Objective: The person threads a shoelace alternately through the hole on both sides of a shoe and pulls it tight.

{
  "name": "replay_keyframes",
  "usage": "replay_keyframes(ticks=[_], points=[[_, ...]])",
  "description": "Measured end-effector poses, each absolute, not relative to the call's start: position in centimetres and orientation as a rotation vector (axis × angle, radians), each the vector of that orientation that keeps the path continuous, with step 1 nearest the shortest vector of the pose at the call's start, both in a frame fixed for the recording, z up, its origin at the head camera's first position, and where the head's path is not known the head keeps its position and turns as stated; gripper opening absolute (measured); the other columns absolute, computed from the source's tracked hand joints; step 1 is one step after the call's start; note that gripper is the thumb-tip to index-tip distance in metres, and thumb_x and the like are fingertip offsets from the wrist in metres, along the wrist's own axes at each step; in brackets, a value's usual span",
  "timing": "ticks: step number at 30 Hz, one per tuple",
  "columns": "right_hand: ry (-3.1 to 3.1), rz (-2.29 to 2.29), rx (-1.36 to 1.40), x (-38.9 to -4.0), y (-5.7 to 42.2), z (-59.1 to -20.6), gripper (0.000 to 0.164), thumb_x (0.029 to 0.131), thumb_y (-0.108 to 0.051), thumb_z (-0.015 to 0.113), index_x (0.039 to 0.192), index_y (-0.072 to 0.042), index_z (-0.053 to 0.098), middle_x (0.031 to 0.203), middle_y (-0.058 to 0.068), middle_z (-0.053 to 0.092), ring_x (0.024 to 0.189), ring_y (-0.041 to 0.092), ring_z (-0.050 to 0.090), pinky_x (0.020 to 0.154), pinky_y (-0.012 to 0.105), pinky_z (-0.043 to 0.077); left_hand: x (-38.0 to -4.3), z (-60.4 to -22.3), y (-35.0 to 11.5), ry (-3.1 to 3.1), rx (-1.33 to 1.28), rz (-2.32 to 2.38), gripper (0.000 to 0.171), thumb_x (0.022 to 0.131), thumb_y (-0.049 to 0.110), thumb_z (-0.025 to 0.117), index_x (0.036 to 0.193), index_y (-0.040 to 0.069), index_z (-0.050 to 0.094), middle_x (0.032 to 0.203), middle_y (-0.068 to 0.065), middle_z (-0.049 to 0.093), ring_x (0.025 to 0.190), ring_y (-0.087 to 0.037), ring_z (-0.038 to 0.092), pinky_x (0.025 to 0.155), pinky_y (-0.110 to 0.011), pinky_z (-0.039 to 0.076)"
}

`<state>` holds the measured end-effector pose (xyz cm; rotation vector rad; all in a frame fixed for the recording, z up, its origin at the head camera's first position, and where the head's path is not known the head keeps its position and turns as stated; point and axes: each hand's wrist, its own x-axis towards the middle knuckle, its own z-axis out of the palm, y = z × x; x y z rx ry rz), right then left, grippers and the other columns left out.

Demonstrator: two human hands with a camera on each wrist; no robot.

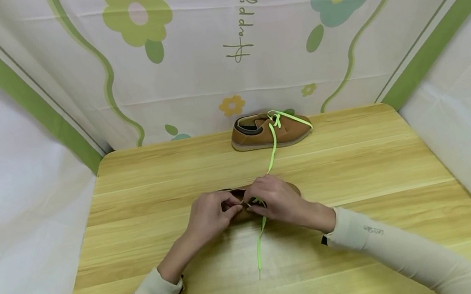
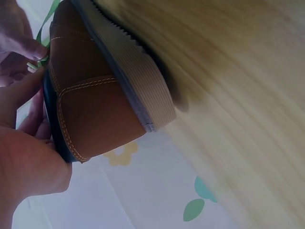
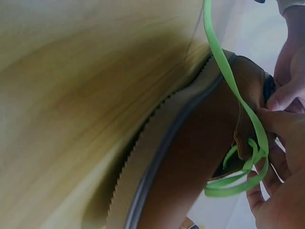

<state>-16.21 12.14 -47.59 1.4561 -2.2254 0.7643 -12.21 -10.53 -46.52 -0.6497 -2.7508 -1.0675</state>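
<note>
A brown leather shoe [image 1: 295,188] with a ribbed sole [image 2: 143,81] lies between both hands, its toe to the right in the head view. At its lacing, my left hand [image 1: 209,216] pinches the bright green shoelace [image 2: 32,66] near its tip, thumb and index finger together. My right hand [image 1: 278,199] meets it there, its fingertips also pinching at the lace by the eyelet flap [image 3: 244,138]. Green loops [image 3: 238,186] hang at the eyelets, and one loose lace end [image 1: 258,251] trails toward me over the table. The right fingers partly hide the lacing.
A second brown shoe [image 1: 253,139] with a tied green lace stands at the table's back edge. A green strand [image 1: 272,154] runs between it and my right hand. The wooden table [image 1: 139,182] meets a flowered white curtain [image 1: 205,69] behind.
</note>
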Motion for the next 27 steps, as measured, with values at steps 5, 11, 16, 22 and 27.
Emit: replay_keyframes(ticks=[5,11,16,22,27], points=[[-2.193,0.788,1.430,-16.0,12.1,-48.0,0.024,0.079,-0.002,0.092,0.095,-0.009,0.076,0.098,0.001,0.078,0.094,0.019,0.073,0.082,0.037,0.058,-12.3,-46.4,-10.5,-2.787,-0.641,-1.082,0.005,0.089,0.018,0.088,0.088,0.018,0.083,0.077,0.010,0.075,0.064,0.002,0.063,0.057,-0.021,0.050],[-2.170,0.875,1.381,-15.7,12.6,-47.7,0.017,0.080,-0.004,0.091,0.089,-0.008,0.078,0.102,0.005,0.079,0.096,0.022,0.074,0.089,0.040,0.059,-12.3,-46.4,-10.5,-2.806,-0.632,-1.035,0.006,0.090,0.023,0.087,0.088,0.021,0.083,0.075,0.012,0.074,0.063,0.003,0.061,0.057,-0.021,0.048],[-2.156,1.058,1.361,-15.7,13.9,-47.6,0.017,0.080,0.003,0.089,0.088,-0.007,0.078,0.103,0.009,0.079,0.098,0.026,0.075,0.089,0.042,0.061,-12.3,-46.4,-10.3,-2.822,-0.625,-0.989,0.006,0.090,0.025,0.087,0.087,0.021,0.083,0.074,0.013,0.074,0.062,0.002,0.061,0.055,-0.021,0.046],[-2.143,1.322,1.355,-16.2,16.5,-47.5,0.015,0.084,0.009,0.082,0.089,-0.005,0.077,0.101,0.013,0.080,0.094,0.029,0.077,0.088,0.033,0.062,-12.3,-46.4,-10.3,-2.826,-0.594,-0.965,0.007,0.090,0.027,0.087,0.088,0.022,0.083,0.075,0.013,0.074,0.064,0.001,0.062,0.055,-0.021,0.046],[-2.199,1.443,1.238,-16.5,18.9,-47.1,0.020,0.083,0.014,0.078,0.088,-0.005,0.076,0.092,0.010,0.080,0.084,0.027,0.079,0.078,0.021,0.060,-12.2,-46.4,-10.3,-2.817,-0.594,-0.962,0.007,0.090,0.027,0.087,0.087,0.023,0.083,0.074,0.014,0.074,0.064,0.001,0.063,0.055,-0.022,0.047]])
